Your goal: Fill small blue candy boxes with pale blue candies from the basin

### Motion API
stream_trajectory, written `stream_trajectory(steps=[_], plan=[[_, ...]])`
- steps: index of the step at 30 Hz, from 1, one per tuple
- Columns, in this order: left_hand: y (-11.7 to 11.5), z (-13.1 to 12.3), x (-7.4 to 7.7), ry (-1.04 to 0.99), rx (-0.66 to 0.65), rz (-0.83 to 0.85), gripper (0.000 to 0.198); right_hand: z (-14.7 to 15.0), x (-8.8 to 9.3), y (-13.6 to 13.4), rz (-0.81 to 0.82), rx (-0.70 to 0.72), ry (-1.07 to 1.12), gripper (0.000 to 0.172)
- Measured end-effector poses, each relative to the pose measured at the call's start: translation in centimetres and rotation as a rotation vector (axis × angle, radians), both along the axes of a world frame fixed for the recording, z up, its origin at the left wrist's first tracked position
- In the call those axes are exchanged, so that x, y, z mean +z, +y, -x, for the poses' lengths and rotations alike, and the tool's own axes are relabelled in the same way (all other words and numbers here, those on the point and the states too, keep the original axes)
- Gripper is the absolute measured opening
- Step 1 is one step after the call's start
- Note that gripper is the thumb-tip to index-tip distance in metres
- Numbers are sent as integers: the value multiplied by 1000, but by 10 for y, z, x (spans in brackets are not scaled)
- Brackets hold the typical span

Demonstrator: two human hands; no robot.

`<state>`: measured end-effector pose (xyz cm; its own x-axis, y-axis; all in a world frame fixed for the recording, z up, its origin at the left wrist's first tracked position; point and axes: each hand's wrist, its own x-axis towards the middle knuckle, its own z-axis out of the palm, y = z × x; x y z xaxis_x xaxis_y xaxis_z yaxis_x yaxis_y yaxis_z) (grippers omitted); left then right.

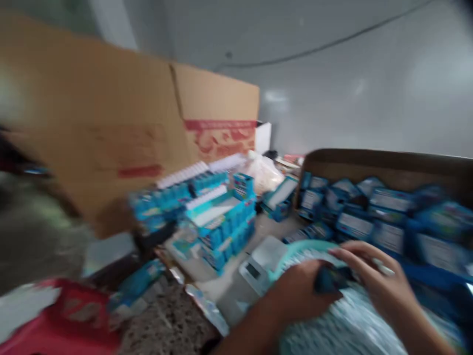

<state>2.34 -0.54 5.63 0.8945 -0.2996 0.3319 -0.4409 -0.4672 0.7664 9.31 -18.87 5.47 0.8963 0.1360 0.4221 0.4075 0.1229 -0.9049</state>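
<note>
Low on the right, my left hand (pixel 301 288) is closed around a small dark blue box (pixel 328 279), which is blurred. My right hand (pixel 377 273) reaches in from the other side, fingers bent and their tips close to the box. A small white piece (pixel 385 269) shows at its fingers, too blurred to name. Beneath both hands is a round basin with a teal rim (pixel 308 245), filled with whitish pieces (pixel 347 320) that I cannot make out. My forearms cover part of it.
Left of the basin is a grey scale (pixel 253 271). Blue display boxes (pixel 227 231) stand stacked behind it. A carton (pixel 369 158) at right holds several blue boxes (pixel 354 224). A large cardboard sheet (pixel 148 108) rises at left, above a red stool (pixel 81 315). A plastic bag (pixel 264 172) lies behind.
</note>
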Motion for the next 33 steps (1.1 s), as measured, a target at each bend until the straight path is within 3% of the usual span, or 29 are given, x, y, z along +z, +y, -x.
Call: stream_trajectory(steps=[2,5,10,13,16,19,22,25,31,33], plan=[[-5,-1,1,7,-6,34,46,10,16,-1,34,66,-27,20],[-2,-12,-5,-12,54,-39,45,8,25,1,-87,223,-44,17],[6,-22,-11,73,127,-135,57,6,34,1,-74,382,32,63],[6,-20,-12,87,103,-177,58,11,36,2,-116,386,18,70],[8,-20,-17,55,75,-176,57,8,30,4,-115,296,-23,57],[11,-21,-22,5,54,-155,53,4,24,5,-75,186,-38,29],[11,-20,-23,-26,81,-160,50,3,24,4,35,178,-59,15],[11,-19,-19,-31,78,-147,49,4,25,3,83,248,-59,32],[10,-19,-14,7,68,-180,49,8,27,6,-75,314,-81,57],[9,-19,-13,20,58,-171,49,10,28,7,-59,331,-89,64]])
